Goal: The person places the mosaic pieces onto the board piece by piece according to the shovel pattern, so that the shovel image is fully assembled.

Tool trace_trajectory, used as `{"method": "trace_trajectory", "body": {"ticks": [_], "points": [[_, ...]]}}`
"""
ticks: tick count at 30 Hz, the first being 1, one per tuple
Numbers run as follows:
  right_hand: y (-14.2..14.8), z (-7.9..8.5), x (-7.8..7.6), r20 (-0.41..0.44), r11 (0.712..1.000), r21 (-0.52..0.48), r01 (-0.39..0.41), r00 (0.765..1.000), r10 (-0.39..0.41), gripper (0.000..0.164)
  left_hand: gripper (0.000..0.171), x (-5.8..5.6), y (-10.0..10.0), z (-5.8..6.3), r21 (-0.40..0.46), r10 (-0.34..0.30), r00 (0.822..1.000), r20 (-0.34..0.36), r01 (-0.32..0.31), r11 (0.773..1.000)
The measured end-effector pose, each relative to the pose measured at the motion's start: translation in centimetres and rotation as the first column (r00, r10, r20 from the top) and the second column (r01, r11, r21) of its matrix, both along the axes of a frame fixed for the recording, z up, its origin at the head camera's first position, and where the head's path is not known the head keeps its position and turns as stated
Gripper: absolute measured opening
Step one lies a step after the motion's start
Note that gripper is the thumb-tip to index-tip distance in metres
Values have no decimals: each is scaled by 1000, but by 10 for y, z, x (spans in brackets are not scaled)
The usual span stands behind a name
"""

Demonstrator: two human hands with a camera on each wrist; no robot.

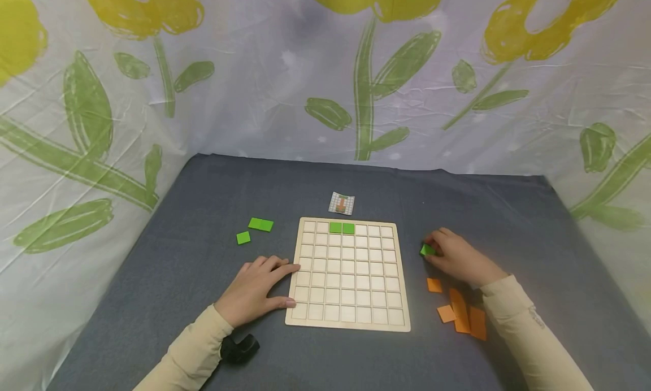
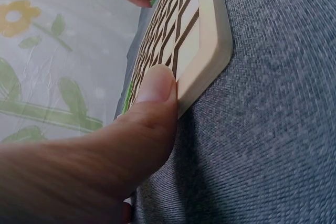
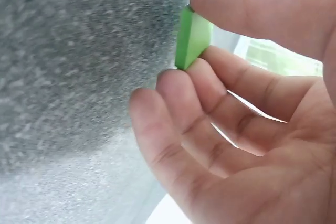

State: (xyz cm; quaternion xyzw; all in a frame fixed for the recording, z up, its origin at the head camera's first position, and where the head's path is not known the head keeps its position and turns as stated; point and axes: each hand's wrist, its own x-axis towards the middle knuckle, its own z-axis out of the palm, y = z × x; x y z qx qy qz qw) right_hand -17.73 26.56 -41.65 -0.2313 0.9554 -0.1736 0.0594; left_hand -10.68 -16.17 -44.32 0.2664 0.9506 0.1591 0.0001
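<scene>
A pale wooden grid board (image 1: 356, 327) lies flat, with two green square tiles (image 1: 342, 227) side by side in its far row. At the board's left edge rests my left hand (image 1: 259, 283), thumb and index fingertip touching the rim. In the left wrist view the thumb (image 2: 152, 103) lies against the board's side near a rounded corner. Right of the board, my right hand (image 1: 460, 258) pinches a small green tile (image 3: 193, 38) between thumb and fingertips, close over the cloth. Its other fingers are spread and slightly bent.
Left of the board lie a green rectangle (image 1: 261, 225) and a green square (image 1: 243, 238). Several orange pieces (image 1: 459, 309) lie below my right hand. A small pattern card (image 1: 341, 203) sits beyond the board. A black object (image 1: 240, 349) is by my left sleeve.
</scene>
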Motion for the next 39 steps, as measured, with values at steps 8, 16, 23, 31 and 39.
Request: {"method": "trace_trajectory", "body": {"ticks": [8,16,23,31,39], "points": [[-5,6,-3,-53,999,2,-36,998,36,23,71,0,0,0,1,1,1000,-4,-1,1000],[-15,11,-8,-85,998,21,-60,994,62,24,71,1,0,0,6,-2,1000,-7,2,1000],[-26,17,-14,-76,996,26,-84,993,86,23,71,1,0,1,-2,2,1000,5,-2,1000],[-35,21,-20,-101,990,28,-135,985,137,22,70,2,1,1,4,-4,1000,2,4,1000],[-52,33,-28,-62,983,60,-173,982,177,21,71,1,0,2,13,-10,1000,-6,10,1000]]}}
